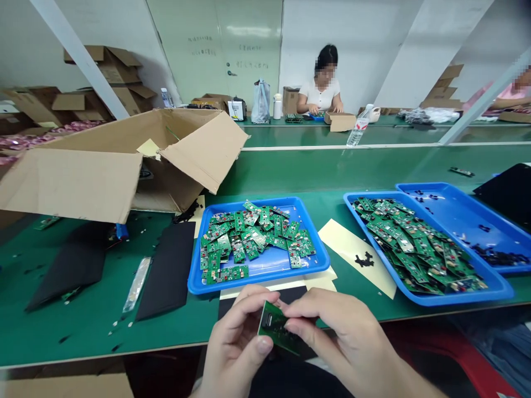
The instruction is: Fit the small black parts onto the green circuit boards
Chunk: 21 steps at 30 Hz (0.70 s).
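Close to my body, at the table's near edge, I hold a green circuit board tilted up. My left hand grips it between thumb and fingers along its left side. A small black part sits on the board's face, near the left end. My right hand is pinched at the board's right side, thumb and forefinger touching its face; what lies between those fingertips is hidden. Just beyond my hands stands a blue tray with many loose green boards in it.
A second blue tray, heaped with boards, is at the right, beside another tray with small black parts. Black clips lie on yellow paper. An opened cardboard box stands left. Across the bench sits a person.
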### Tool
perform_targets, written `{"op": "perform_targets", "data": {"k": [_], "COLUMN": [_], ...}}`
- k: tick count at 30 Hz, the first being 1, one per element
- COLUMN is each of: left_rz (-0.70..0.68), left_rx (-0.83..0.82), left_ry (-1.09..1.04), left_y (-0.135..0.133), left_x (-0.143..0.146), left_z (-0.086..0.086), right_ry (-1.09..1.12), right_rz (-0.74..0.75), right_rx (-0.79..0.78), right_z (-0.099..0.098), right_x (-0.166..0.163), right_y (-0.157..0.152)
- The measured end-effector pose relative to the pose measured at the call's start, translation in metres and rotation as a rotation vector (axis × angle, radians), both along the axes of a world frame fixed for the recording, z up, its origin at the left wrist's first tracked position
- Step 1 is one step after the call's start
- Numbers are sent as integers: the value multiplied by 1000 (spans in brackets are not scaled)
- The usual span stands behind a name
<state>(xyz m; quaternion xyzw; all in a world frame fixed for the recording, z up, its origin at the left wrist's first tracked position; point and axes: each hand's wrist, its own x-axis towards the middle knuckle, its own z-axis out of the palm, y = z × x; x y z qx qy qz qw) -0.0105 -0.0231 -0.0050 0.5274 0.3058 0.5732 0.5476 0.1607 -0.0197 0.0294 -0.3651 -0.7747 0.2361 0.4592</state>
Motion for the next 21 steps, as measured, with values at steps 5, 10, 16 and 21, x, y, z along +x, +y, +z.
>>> {"op": "perform_targets", "data": {"k": [5,10,16,21], "left_rz": [-51,-88,-167,-57], "left_rx": [-179,-228,-295,-390], "left_ry": [-126,-207,-275,-255], "left_y": [-2,-1,-1,-3], "left_x": [1,2,5,9], "left_z": [-1,-4,1,10], "right_ry": [-84,-133,-158,-138], "right_rz": [-5,-52,-84,-113], "right_rx": [98,154,177,224], "right_z": [5,8,8,6], "right_x": [1,-1,-3,-7], "right_y": [1,3,6,6]}}
